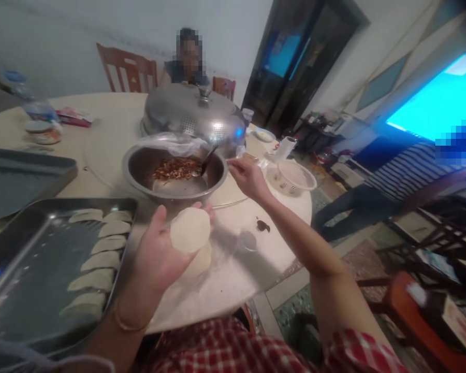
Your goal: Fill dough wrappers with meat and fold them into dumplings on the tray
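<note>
A round white dumpling wrapper (190,229) lies across the palm and fingers of my left hand (159,254), which holds it from below with the thumb apart. Beneath that hand, more wrappers (199,261) rest on the table. My right hand (248,176) is at the right rim of a metal bowl (174,196), its fingers closed in a pinch; what is in them, if anything, is too small to make out. Brown chopped filling (176,170) sits in the bowl, and a dark-handled spoon (208,161) leans in it. Folded dumplings (97,260) line the right side of a metal tray (34,280).
A large domed steel lid (194,106) stands behind the bowl. To the right are a white basket (293,177) and a small clear cup (247,241). A second tray (23,176), a jar and a bottle are at left. One person sits opposite; another stands at right.
</note>
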Action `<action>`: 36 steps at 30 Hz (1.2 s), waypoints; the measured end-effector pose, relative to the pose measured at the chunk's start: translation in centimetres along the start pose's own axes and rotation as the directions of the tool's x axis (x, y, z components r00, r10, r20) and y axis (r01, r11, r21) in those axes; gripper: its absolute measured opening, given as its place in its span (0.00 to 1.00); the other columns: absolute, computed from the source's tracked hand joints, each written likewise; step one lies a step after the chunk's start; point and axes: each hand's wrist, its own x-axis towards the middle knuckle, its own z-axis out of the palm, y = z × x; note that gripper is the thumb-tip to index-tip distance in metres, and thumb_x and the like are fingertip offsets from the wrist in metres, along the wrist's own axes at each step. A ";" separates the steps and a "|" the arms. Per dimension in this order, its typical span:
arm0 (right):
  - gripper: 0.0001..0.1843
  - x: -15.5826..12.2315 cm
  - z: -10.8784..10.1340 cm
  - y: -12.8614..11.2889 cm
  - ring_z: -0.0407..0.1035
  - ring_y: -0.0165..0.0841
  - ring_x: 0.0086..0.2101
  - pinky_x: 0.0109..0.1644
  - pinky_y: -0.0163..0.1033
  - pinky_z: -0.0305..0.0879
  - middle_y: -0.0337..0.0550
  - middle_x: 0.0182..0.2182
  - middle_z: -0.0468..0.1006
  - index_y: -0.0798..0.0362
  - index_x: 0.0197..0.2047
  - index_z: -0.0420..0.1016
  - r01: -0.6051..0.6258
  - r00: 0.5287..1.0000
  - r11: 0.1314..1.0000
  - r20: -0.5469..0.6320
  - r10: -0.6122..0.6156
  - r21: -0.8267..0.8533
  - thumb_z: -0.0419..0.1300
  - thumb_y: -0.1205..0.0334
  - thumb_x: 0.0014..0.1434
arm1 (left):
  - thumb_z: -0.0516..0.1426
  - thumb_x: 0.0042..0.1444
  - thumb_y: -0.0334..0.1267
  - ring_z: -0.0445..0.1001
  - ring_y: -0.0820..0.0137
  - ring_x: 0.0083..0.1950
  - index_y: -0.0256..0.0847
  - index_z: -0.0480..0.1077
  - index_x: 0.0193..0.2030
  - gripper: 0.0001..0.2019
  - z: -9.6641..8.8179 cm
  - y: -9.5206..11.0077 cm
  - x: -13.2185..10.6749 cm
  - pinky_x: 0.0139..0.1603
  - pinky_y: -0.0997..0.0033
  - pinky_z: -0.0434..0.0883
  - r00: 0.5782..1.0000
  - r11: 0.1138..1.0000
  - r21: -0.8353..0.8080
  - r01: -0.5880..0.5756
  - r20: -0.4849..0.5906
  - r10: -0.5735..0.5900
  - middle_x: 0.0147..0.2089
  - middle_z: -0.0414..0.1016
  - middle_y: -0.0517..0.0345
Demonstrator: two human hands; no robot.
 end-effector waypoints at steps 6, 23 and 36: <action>0.10 9.1 2.3 1.7 0.70 0.36 0.37 0.46 0.40 0.63 0.46 0.35 0.80 0.59 0.43 0.81 -0.154 0.955 0.962 0.218 0.204 -0.226 0.57 0.69 0.67 | 0.53 0.68 0.53 0.75 0.51 0.66 0.35 0.54 0.77 0.36 -2.5 0.4 0.3 0.62 0.53 0.78 0.990 0.996 -0.064 0.055 0.137 -0.046 0.67 0.72 0.34; 0.11 11.7 5.1 1.4 0.75 0.36 0.41 0.47 0.38 0.64 0.46 0.41 0.84 0.56 0.44 0.82 0.039 0.917 0.941 0.386 0.100 -0.336 0.57 0.65 0.69 | 0.45 0.70 0.60 0.63 0.59 0.74 0.41 0.63 0.72 0.33 -4.3 -0.3 -0.4 0.75 0.60 0.60 0.884 0.918 -0.284 0.276 0.449 -0.127 0.73 0.60 0.53; 0.13 10.6 8.1 -6.6 0.74 0.36 0.40 0.47 0.39 0.62 0.47 0.41 0.82 0.53 0.49 0.75 0.288 0.883 0.939 0.432 -0.185 -0.186 0.49 0.64 0.72 | 0.54 0.67 0.59 0.70 0.62 0.70 0.42 0.71 0.65 0.29 -3.8 -0.3 -0.4 0.70 0.62 0.66 0.937 0.947 -0.267 0.177 0.341 -0.079 0.70 0.64 0.52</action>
